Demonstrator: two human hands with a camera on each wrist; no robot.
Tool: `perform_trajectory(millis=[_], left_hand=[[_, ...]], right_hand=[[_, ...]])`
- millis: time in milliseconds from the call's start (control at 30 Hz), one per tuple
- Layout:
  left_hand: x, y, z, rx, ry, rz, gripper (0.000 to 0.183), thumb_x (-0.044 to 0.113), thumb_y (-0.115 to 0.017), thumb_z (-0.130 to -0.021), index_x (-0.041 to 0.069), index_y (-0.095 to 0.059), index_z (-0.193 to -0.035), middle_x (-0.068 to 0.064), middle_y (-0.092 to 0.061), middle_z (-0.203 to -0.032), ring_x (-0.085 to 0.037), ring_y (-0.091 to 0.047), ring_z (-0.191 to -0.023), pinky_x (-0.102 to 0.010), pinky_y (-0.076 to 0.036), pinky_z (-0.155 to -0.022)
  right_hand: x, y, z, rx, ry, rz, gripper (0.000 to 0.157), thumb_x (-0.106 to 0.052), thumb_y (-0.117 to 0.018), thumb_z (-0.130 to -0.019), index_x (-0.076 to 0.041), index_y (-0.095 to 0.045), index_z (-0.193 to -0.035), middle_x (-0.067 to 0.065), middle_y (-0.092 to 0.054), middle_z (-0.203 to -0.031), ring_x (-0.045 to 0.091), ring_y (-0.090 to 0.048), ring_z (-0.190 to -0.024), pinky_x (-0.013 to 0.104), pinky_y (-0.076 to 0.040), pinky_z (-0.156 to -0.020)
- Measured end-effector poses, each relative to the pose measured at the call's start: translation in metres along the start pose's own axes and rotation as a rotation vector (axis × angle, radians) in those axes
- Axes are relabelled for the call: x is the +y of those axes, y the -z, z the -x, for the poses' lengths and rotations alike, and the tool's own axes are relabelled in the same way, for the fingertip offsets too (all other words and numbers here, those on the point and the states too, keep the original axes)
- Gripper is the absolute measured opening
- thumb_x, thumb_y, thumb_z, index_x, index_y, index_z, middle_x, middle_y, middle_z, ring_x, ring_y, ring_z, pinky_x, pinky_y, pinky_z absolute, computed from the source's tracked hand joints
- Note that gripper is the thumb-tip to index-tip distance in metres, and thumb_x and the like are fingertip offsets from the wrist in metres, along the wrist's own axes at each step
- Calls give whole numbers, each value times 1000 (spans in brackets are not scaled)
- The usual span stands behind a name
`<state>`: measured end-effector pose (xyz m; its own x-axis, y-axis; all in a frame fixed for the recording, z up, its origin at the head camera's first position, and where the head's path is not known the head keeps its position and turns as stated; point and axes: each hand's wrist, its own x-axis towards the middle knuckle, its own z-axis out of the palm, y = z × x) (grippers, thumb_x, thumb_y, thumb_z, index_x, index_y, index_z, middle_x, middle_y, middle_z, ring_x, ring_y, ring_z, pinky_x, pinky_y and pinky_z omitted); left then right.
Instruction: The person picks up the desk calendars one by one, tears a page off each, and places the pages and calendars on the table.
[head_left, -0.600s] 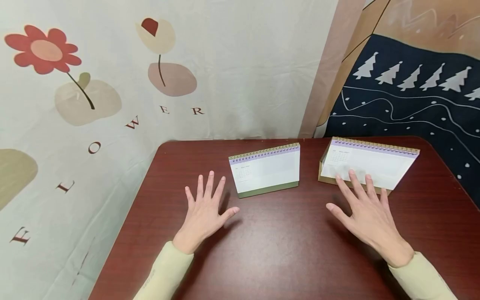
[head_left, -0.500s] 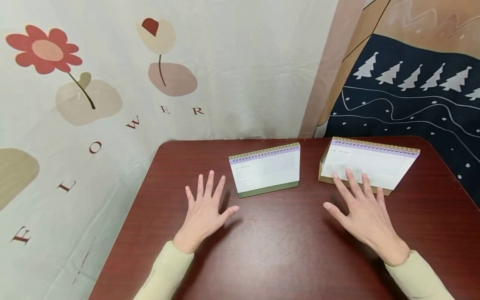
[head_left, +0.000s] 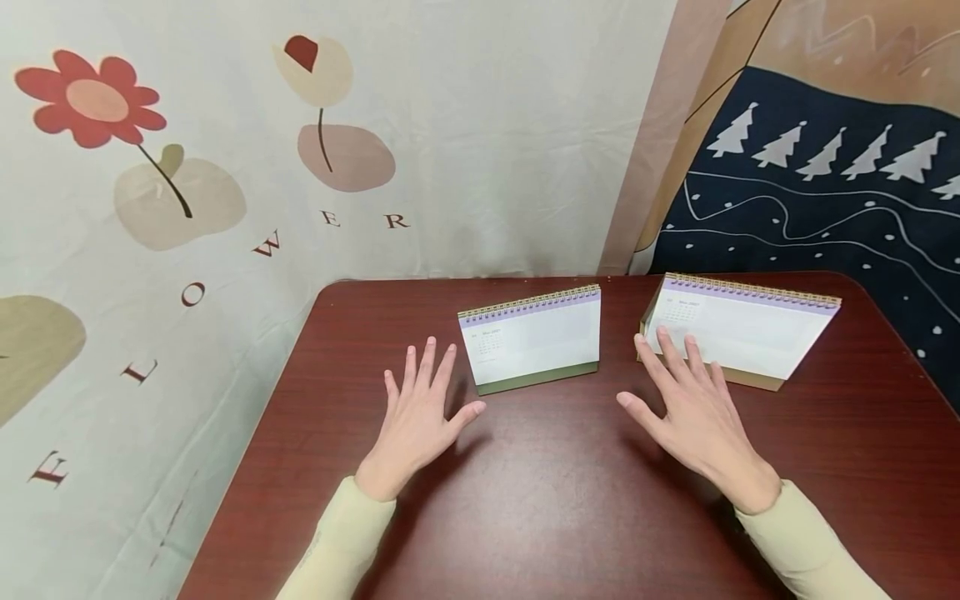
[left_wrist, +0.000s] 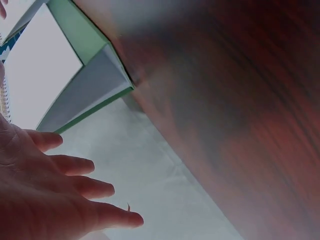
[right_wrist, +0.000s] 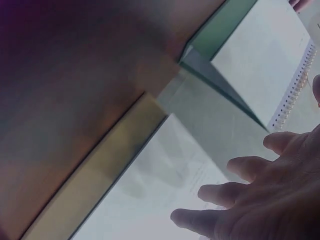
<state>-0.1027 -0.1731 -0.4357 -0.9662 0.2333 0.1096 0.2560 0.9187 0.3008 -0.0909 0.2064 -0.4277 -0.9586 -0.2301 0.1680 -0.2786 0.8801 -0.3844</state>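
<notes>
Two spiral-bound desk calendars stand on the table, each a tent shape with white pages and a purple band. The left desk calendar point(head_left: 536, 342) has a green base; the right desk calendar point(head_left: 750, 329) has a tan one. My left hand point(head_left: 416, 417), fingers spread, hovers at the left side of the green-based calendar, holding nothing. My right hand point(head_left: 697, 417) hovers palm down with spread fingers, its fingertips overlapping the lower left of the tan-based calendar in the head view. In the right wrist view, finger shadows fall on that calendar's page point(right_wrist: 155, 175).
The dark red wooden table point(head_left: 525, 508) has its back edge against a white cloth point(head_left: 487, 150) printed with flowers and letters. A navy cloth point(head_left: 817, 208) with white trees hangs behind the right side.
My right hand has moved left, from the middle of the tan-based calendar toward its left end. My left hand has shifted slightly right. Both calendars stay in place.
</notes>
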Motion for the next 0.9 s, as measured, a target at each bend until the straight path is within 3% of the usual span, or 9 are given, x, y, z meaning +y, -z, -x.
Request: perform_trajectory(millis=[233,467,700,900], left_hand=[[8,2,-5,1,26,115,93,71,-51,-97,16,-22,-167,-10,-14,-173,-39,-7,-158,-74,-13,-117],[12,-1,-6,1,42,300,91,63,-58,-97,14,-23,-166,-10,-24,-171,-39,-21,-155,-70,-20,-118],[17,1,-6,-35,92,464,92,65,-58,-97,21,-18,-167,-1,-24,-171,-29,-26,-155,-57,-28,-120],[21,0,-7,-17,121,586,91,50,-65,-98,23,-13,-168,-6,-37,-165,-26,-38,-150,-58,-34,-116]], right_hand=[[-10,-4,-12,-31,10,-102,83,-60,-53,-101,-22,-20,-167,12,-14,-173,47,-9,-155,73,-16,-116],[-16,-14,-21,-63,16,-181,84,-61,-54,-101,-21,-20,-167,8,-16,-173,42,-12,-156,68,-21,-118],[-20,-19,-30,-111,-18,-276,85,-61,-52,-102,-22,-14,-168,4,-15,-173,36,-18,-156,64,-25,-119],[-19,-23,-38,-121,-68,-393,85,-59,-49,-104,-23,-7,-168,6,-16,-172,35,-26,-154,61,-29,-118]])
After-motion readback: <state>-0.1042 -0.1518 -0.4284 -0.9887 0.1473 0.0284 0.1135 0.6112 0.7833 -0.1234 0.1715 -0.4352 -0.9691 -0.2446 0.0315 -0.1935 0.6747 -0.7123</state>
